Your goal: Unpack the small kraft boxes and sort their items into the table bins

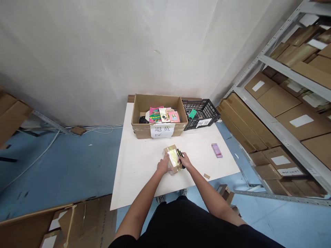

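A small taped cardboard box (172,155) with a white label lies slightly turned on the white table (139,168). My left hand (163,165) holds it at its left side, fingers on the top and thumb along the near edge. In my right hand (184,159) is a black-and-yellow utility knife (179,152), gripped against the right side of the box. The knife's blade tip is too small to make out.
Behind stand a large open carton (141,131) with booklets and a black plastic crate (207,120). A blurred purple item (217,150) and a cardboard scrap (207,176) lie to the right. Shelves of boxes (281,120) flank the table; an open carton (90,220) sits lower left.
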The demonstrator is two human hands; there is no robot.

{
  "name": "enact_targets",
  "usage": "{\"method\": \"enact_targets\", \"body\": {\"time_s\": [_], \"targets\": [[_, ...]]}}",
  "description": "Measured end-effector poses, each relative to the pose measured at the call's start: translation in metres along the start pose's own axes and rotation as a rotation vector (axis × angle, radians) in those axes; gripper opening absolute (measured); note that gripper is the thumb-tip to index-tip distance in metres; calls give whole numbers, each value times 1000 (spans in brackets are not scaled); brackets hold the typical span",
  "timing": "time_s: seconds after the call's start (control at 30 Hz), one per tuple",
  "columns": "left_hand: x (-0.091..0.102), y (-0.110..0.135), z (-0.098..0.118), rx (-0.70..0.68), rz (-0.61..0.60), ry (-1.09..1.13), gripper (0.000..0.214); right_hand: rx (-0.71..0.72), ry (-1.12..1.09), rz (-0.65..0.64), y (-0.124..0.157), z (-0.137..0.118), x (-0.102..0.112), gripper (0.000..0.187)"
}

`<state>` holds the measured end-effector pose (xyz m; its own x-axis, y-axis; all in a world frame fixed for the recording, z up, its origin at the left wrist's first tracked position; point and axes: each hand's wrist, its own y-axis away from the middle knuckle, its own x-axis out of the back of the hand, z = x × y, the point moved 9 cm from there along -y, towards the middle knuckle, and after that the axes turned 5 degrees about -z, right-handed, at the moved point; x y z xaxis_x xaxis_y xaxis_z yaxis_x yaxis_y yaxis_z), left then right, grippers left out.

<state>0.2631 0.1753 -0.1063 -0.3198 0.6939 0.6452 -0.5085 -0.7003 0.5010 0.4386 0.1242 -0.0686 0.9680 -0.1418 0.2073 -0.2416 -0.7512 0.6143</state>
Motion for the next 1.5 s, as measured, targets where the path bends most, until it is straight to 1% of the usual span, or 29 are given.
{"method": "enact_targets", "body": {"time_s": [0.1,0.2,0.27,0.4,0.47,0.53,0.67,0.8,0.9,0.93,1.0,1.07,1.1,1.17,1.23,1.3,1.37,1.43,1.5], "targets": [[-8,-1,13,29,-6,-22,121,95,319,27,-12,-31,3,50],[-7,0,18,46,-32,-99,125,169,587,35,-20,-56,-8,55],[-5,2,18,62,-48,-126,126,184,727,26,-23,-66,-17,59],[-4,7,20,95,-112,-242,126,185,934,-27,-18,-66,-32,57],[-3,9,23,95,-113,-278,125,183,990,-49,-12,-63,-35,54],[-2,9,25,91,-102,-286,124,151,1037,-59,-8,-59,-36,52],[0,10,24,102,-82,-290,125,75,1080,-57,-3,-58,-36,42],[-1,8,20,119,-67,-297,125,48,1078,-75,8,-57,-33,40],[-2,6,17,144,-51,-289,127,3,1084,-113,29,-37,-24,41],[-2,5,17,148,-46,-283,127,-13,1095,-131,39,-27,-21,43],[-3,4,18,149,-34,-274,128,-32,1134,-162,65,0,-12,54],[-4,4,18,146,-35,-276,127,-33,1178,-139,94,29,1,63],[-5,5,18,143,-34,-279,126,-67,1179,-131,107,46,10,64],[-5,6,17,137,-30,-286,124,-143,1130,-159,131,83,26,60],[-5,7,17,128,-18,-290,121,-124,1034,-73,145,103,47,59],[-8,9,21,109,2,-304,116,-97,901,55,146,110,68,60],[-14,10,33,95,28,-331,108,-81,772,176,136,107,84,62],[-27,12,51,114,55,-363,103,-72,674,268,113,97,93,69],[-47,14,73,162,75,-387,101,-62,605,325,83,81,100,79]]}}
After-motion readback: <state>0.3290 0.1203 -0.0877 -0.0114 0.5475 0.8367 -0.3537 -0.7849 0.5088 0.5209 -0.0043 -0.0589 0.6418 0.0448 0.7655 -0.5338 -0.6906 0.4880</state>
